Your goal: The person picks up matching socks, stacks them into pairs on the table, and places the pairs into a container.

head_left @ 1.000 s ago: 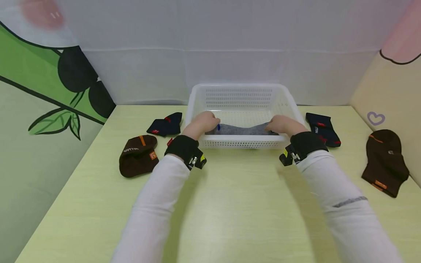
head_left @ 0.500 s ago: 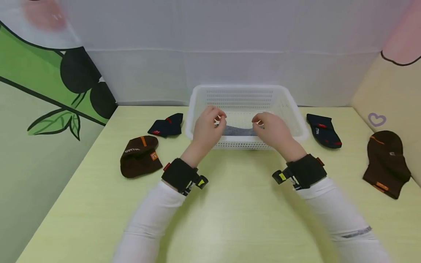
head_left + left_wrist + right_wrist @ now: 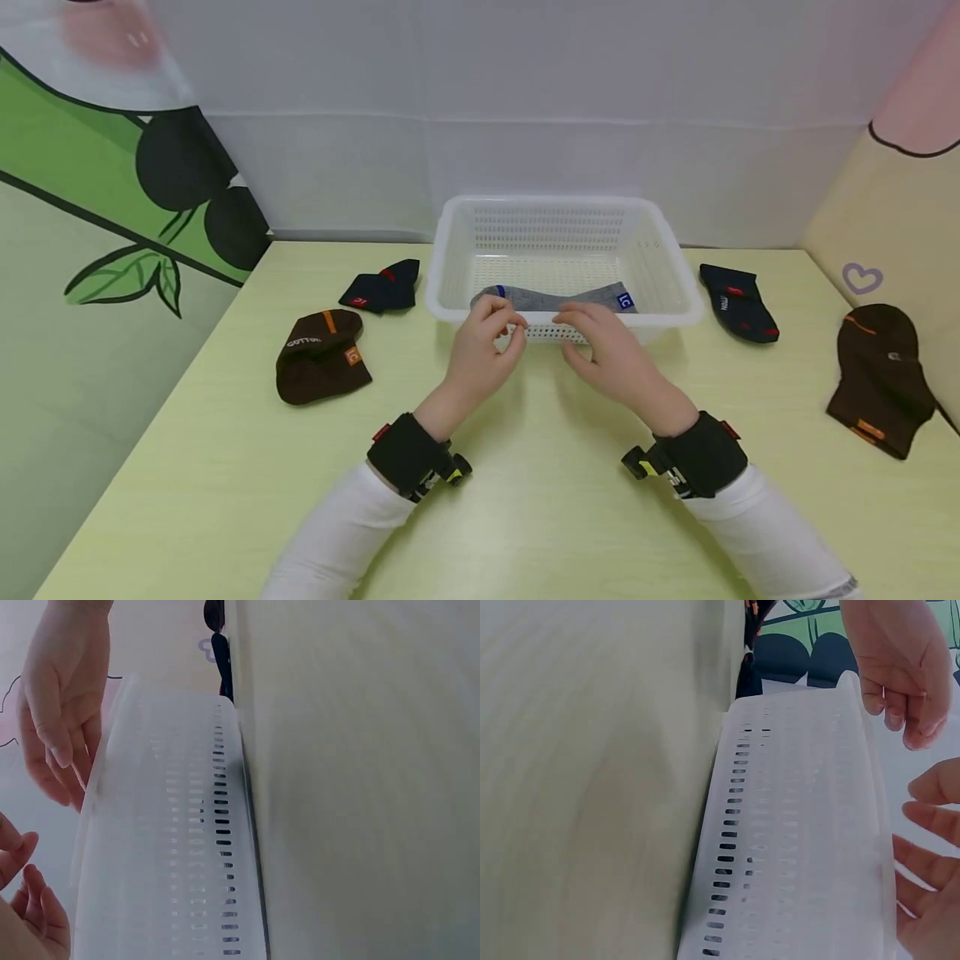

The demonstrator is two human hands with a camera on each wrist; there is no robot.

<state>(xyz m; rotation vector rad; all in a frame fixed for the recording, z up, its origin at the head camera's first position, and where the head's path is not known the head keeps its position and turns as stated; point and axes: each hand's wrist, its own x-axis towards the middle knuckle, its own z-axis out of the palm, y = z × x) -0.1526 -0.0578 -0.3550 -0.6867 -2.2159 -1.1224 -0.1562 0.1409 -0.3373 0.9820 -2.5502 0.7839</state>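
A grey sock [image 3: 555, 298] with blue marks lies along the near side inside the white plastic basket [image 3: 566, 320]. In the head view my left hand [image 3: 483, 346] is in front of the basket's near rim, fingers loosely bent, holding nothing. My right hand [image 3: 611, 350] hangs to its right, relaxed and holding nothing, fingertips by the same rim. Both wrist views show the basket's perforated near wall [image 3: 172, 825] with the fingers of both hands above it.
Left of the basket lie a navy sock [image 3: 382, 286] and a brown sock [image 3: 318, 358]. To its right are another navy sock [image 3: 738, 304] and another brown sock [image 3: 881, 379]. A pale wall stands behind the table [image 3: 525, 517].
Both hands have let go of the grey sock, risen out of the basket and drawn back toward the body. The sock now lies inside the basket; the other socks have stayed put.
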